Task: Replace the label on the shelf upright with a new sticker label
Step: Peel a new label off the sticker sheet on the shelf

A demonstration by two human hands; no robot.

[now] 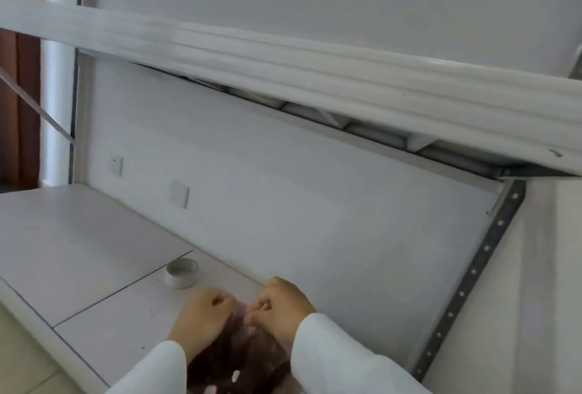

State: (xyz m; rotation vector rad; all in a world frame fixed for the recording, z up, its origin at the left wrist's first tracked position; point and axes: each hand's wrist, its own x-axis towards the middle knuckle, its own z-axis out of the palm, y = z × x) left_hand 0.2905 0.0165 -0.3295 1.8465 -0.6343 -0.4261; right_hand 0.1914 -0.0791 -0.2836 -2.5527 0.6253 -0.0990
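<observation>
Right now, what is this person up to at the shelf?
A person in white sleeves holds both hands close together over the lower shelf board. The left hand and right hand pinch something small and pale between the fingertips, too blurred to identify; perhaps a sticker. A small white roll sits on the board just left of the hands. The perforated metal upright stands to the right, untouched for the moment.
</observation>
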